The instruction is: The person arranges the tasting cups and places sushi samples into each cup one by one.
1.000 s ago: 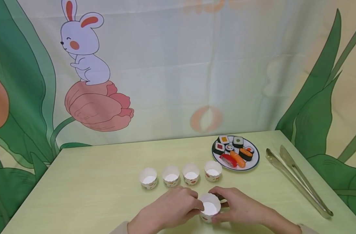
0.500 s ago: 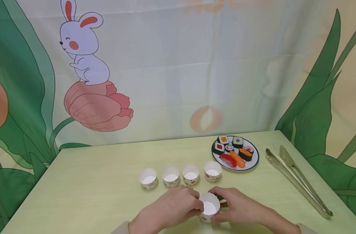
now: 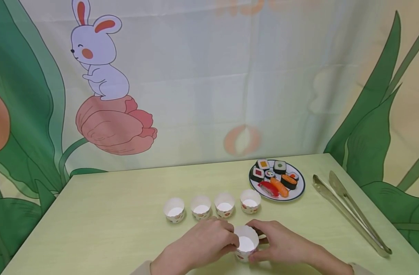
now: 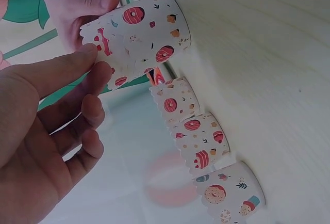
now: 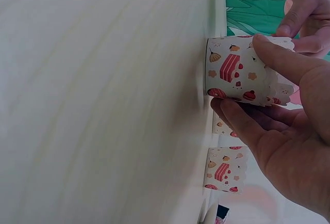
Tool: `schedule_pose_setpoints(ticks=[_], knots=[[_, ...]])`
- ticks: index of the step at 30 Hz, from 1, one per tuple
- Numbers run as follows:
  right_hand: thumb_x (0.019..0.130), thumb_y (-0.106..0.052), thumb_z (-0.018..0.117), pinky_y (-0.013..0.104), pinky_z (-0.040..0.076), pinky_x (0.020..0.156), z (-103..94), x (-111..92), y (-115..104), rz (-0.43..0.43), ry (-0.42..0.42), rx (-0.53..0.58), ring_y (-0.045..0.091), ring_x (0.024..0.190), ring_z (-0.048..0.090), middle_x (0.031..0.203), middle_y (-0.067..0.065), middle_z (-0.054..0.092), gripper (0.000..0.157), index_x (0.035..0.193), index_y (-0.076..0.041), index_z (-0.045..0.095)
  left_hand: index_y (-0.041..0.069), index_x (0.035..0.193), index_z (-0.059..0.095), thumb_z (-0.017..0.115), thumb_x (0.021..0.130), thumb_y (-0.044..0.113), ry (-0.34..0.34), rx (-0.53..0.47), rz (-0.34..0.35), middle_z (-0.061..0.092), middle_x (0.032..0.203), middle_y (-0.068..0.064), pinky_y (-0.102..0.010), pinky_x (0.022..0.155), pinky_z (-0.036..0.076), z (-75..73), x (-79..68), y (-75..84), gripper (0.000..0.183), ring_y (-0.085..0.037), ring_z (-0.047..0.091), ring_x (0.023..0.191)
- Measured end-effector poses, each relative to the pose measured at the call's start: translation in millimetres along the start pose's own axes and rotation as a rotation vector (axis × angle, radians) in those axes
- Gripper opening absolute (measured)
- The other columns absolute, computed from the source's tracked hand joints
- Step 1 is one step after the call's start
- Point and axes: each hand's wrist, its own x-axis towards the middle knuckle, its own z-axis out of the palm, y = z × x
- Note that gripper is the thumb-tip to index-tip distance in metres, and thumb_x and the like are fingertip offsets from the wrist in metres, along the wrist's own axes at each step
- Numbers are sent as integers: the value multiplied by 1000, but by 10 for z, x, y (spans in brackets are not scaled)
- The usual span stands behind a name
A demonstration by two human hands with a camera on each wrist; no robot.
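In the head view, both hands are at a white paper baking cup (image 3: pixel 246 242) with a scalloped rim, upright near the front of the table. My left hand (image 3: pixel 209 243) pinches its rim between thumb and forefinger; the left wrist view shows the other fingers loosely bent away from the cup (image 4: pixel 136 33). From the other side my right hand (image 3: pixel 283 243) grips the wall, thumb on the near side and fingers beyond. Donuts and cake slices are printed on the cup (image 5: pixel 232 69), and its rim shows overlapping scalloped edges in the right wrist view.
Several similar paper cups stand in a row behind the hands, from the leftmost cup (image 3: pixel 174 210) to the rightmost cup (image 3: pixel 250 201). A blue-rimmed plate (image 3: pixel 292 169) bears several sushi pieces (image 3: pixel 280 187). Metal tongs (image 3: pixel 350 215) lie along the right side of the table.
The held cup has risen very slightly between the hands in the head view. Both hands keep their hold, and the row of cups, plate and tongs stay where they were.
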Motion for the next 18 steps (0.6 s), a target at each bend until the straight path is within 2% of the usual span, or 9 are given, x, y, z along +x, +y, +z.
schedule_pose_setpoints(ticks=[9,18], knots=[[84,-21,88,24,53,91,4,7,3,6,3,-4,22,114,64,122,0,67,54,129,-12,59,21,87,77,80,91,19,30,-12,9,60,76,13,-19,71,45,-37,-19,-2,5,2,55,70],[84,-17,88,29,55,91,-5,13,-1,13,-2,-2,17,110,65,119,-2,67,54,128,-8,59,16,89,78,79,91,13,72,-80,30,63,79,8,-13,72,45,-37,-27,-29,4,-2,57,73]])
